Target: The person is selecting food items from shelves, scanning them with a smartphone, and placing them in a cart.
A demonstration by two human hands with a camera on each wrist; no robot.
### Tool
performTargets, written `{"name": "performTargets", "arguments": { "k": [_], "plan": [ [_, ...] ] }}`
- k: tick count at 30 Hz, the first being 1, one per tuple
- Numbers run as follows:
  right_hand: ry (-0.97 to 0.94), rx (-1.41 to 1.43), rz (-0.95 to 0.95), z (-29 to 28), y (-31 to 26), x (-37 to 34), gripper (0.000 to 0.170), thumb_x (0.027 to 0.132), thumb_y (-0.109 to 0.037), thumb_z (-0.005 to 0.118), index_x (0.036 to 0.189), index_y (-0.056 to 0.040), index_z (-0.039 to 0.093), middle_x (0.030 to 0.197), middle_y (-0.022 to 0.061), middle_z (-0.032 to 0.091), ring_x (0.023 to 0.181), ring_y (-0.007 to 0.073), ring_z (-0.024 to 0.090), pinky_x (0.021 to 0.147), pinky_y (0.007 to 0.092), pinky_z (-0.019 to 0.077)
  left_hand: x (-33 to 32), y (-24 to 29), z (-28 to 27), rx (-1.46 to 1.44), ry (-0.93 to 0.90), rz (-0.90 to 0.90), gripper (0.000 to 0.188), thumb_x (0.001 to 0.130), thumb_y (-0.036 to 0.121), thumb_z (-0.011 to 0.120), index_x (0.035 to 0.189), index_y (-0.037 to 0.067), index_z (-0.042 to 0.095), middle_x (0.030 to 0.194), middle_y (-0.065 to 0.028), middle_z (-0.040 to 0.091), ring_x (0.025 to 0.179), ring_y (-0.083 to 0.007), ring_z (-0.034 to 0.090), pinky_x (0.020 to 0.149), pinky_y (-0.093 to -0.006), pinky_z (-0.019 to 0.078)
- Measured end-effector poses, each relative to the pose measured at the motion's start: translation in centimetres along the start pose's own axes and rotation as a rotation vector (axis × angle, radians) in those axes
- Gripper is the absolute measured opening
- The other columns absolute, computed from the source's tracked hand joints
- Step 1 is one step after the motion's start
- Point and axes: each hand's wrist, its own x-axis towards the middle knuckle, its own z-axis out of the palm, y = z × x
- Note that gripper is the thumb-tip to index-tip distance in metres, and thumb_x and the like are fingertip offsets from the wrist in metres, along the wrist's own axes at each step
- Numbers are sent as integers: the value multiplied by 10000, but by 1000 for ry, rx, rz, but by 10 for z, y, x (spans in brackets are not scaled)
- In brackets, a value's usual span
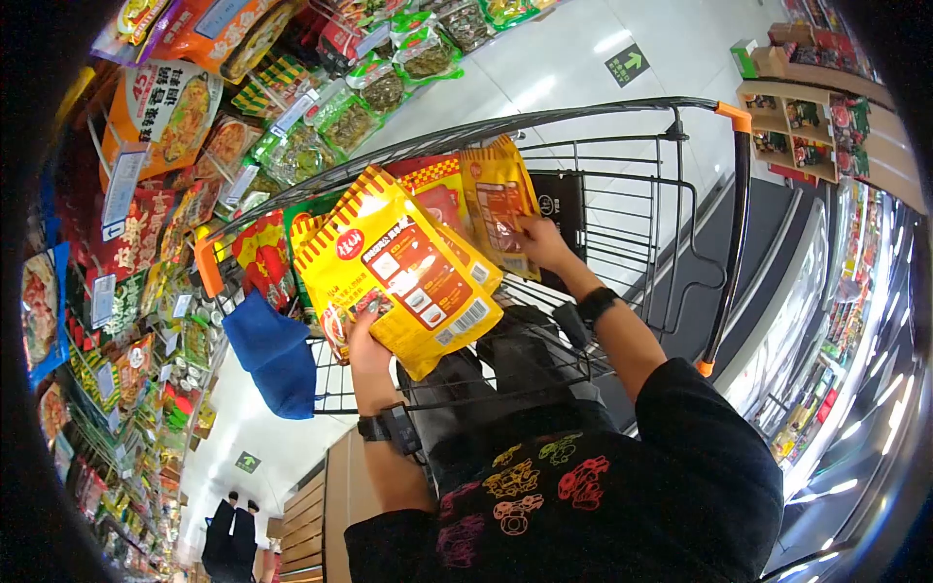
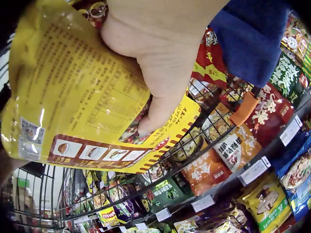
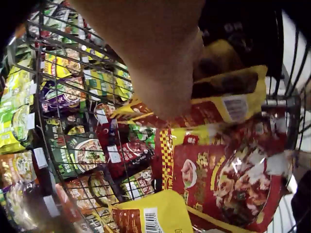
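Over the shopping cart (image 1: 736, 119), the left hand (image 1: 369, 348) grips a large yellow bag (image 1: 413, 277) at its lower left edge; most of the bag extends up and right from these fingers. Behind it is a red packet (image 1: 439, 192). Further right, the right hand (image 1: 547, 245) holds a smaller yellow packet (image 1: 491, 199), fingers closed on its right edge.

Through my head feed I see a black T-shirt (image 1: 641, 476) with short black sleeves (image 1: 675, 398), printed with line-drawn figures (image 1: 515, 479) in yellow, green, orange, red and purple. I see a black strap (image 1: 372, 428) with a boxy dark module (image 1: 400, 428) on the left wrist, and a black band (image 1: 596, 306) on the right.
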Motion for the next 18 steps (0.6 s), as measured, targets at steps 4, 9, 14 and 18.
{"name": "performTargets", "arguments": {
  "k": [4,9,14,18],
  "plan": [
    [-28,521,77,-25,24,-29,191,809,-30,515,981,-12,595,922,81,615,848,145,569,757,282,446,1,-1,-2,5,12,-5,398,773,68,527,1159,14,449,1068,-113,555,961,-245,559,812,-373,463],
    [-87,941,103,-22,40,-31,224,756,12,507,959,36,597,958,61,609,853,128,548,780,256,421,4,-4,-3,53,-21,5,458,763,90,527,1202,31,409,1130,-131,523,1004,-285,536,842,-434,451],
    [-100,1027,208,-15,38,-25,230,710,-18,509,905,34,620,881,75,622,820,153,549,769,258,414,8,-7,-14,81,8,-7,484,766,124,534,1225,50,398,1170,-124,503,1046,-287,513,877,-445,424],
    [-122,1121,239,-16,37,-26,249,684,-8,488,888,42,622,859,83,626,795,157,556,746,253,421,4,-3,-4,8,24,-12,438,752,34,532,1175,12,424,1087,-134,546,969,-266,558,821,-399,468]
  ]
}}
